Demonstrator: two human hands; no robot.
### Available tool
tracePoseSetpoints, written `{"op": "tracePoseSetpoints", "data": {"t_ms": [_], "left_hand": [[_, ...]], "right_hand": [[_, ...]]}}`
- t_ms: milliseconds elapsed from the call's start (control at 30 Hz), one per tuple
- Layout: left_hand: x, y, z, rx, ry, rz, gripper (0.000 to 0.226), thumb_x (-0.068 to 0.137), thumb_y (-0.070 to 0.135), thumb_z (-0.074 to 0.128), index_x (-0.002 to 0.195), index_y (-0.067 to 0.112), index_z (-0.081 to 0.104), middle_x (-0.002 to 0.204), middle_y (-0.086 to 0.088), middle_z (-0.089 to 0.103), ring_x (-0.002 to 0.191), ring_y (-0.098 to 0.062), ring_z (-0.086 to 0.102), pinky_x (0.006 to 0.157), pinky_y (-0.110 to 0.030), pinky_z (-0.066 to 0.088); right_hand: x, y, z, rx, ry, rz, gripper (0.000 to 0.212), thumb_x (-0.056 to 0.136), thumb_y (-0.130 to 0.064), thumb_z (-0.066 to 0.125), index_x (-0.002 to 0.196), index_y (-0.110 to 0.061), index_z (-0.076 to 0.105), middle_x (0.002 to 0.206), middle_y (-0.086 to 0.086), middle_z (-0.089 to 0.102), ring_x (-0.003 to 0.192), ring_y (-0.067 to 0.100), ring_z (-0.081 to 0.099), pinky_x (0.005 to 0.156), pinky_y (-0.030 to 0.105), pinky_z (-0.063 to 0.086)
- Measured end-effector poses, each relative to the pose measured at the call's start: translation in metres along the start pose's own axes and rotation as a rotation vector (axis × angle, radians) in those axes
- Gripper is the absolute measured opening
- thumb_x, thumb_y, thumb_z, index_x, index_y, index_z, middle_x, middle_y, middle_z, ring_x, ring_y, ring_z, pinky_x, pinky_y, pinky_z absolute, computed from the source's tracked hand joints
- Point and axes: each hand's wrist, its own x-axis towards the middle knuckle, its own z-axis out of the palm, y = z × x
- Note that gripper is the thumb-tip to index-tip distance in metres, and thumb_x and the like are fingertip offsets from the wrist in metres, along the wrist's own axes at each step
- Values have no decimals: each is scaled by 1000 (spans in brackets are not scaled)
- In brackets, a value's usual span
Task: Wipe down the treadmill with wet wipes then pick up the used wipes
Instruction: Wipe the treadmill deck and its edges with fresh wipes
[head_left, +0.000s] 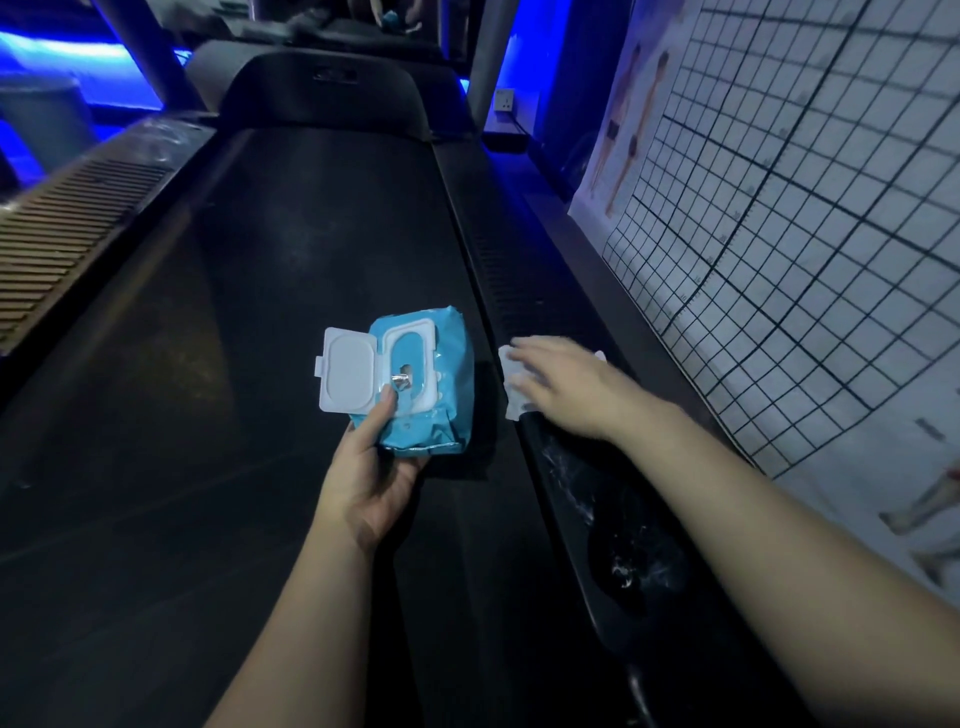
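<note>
The left hand (371, 478) grips a blue wet-wipe pack (431, 374), lid (345, 371) open, above the treadmill belt (311, 234). Right of the belt, the flat right hand (566, 387) presses 1 white wipe (511, 389) onto the side rail (519, 291).

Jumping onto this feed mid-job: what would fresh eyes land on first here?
The bright blue wipes pack, white lid flipped open, stands out in the centre, gripped by the left hand above the dark treadmill belt. Just right of it, the right hand presses a white wipe on the side rail. A large grid chart fills the far right.
</note>
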Motion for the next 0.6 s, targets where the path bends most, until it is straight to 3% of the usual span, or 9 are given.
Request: {"op": "tracePoseSetpoints", "data": {"t_ms": [100, 167, 333, 467, 600], "left_hand": [[0, 0, -1, 20, -15, 4, 55, 99, 22, 64, 152, 13, 52, 144, -14, 64, 132, -31, 63, 111, -52, 48], [1, 1, 0, 28, -14, 4, 55, 98, 23, 64, 152, 13, 52, 144, -14, 64, 131, -30, 64, 110, -52, 49], [-1, 0, 2, 8, 6, -4, 54, 98, 21, 64, 151, 14, 53, 142, -13, 66, 129, -29, 66, 105, -49, 54], [-5, -1, 6, 24, 8, 6, 53, 97, 20, 64, 149, 13, 55, 139, -13, 68, 126, -27, 68, 101, -45, 57], [-7, 0, 8, 47, 11, 5, 52, 96, 19, 64, 147, 13, 56, 137, -12, 69, 123, -25, 69, 100, -43, 58]], "right_hand": [[1, -11, 22, -65, -317, 78, 74, 104, -60, 17, 162, -15, 6, 169, -3, -6, 155, 14, -11, 126, 38, -4], [-6, -1, 33, -97, -357, 118, 79, 99, -69, 5, 161, -20, -9, 166, -7, -20, 152, 9, -21, 125, 39, -11], [-19, 39, 14, -88, -330, 225, 81, 97, -71, 2, 160, -22, -12, 166, -8, -21, 150, 4, -22, 124, 35, -13], [-26, 68, 1, 8, -236, 392, 94, 88, -84, 3, 158, -26, -18, 164, -10, -27, 152, 11, -20, 126, 45, -4], [-16, 54, -1, 64, -187, 369, 83, 98, -71, 6, 161, -19, -9, 166, -5, -21, 152, 15, -19, 123, 39, -7]]}}
